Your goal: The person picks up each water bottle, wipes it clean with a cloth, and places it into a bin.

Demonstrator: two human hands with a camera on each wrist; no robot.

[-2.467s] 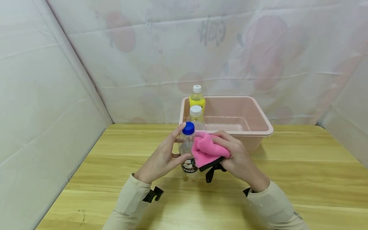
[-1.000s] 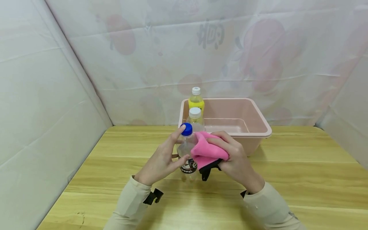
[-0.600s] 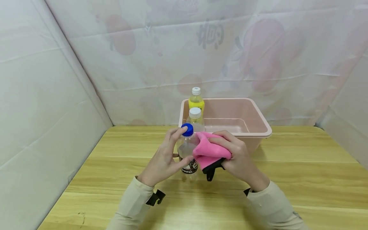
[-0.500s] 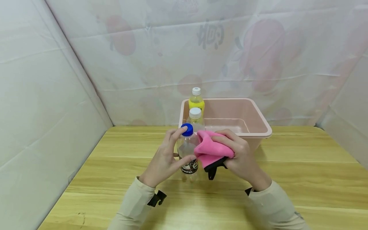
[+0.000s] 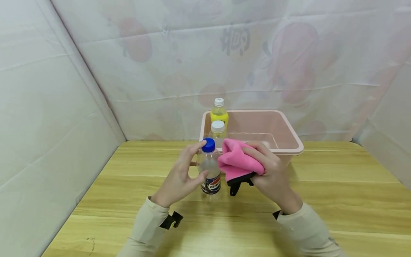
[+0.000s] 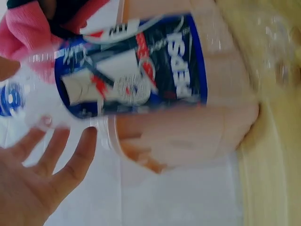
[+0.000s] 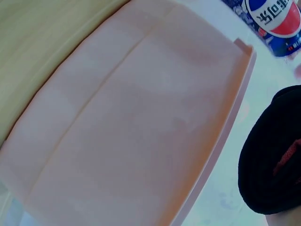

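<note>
A clear plastic Pepsi bottle [image 5: 212, 185] with a blue cap stands upright before me in the head view. My left hand [image 5: 176, 184] curves round its left side, index fingertip at the cap and thumb near the label. In the left wrist view, fingers of that hand [image 6: 35, 181] show spread beside the bottle [image 6: 136, 70], somewhat blurred. My right hand [image 5: 271, 175] grips a bunched pink cloth [image 5: 237, 160] with black edging, just right of the bottle. Black material hangs below the cloth. The right wrist view shows the cloth's black side [image 7: 263, 155].
Behind the hands is a pale pink plastic basin [image 5: 297, 148] on the wooden table [image 5: 154, 232]. At the basin's left end are a white-capped clear bottle [image 5: 218, 127] and a yellow-labelled bottle [image 5: 219, 114]. A printed white curtain [image 5: 179, 71] encloses the table.
The Pepsi bottle has turned, so a different part of its label faces me. My right hand has drawn the cloth slightly right and up, away from the bottle.
</note>
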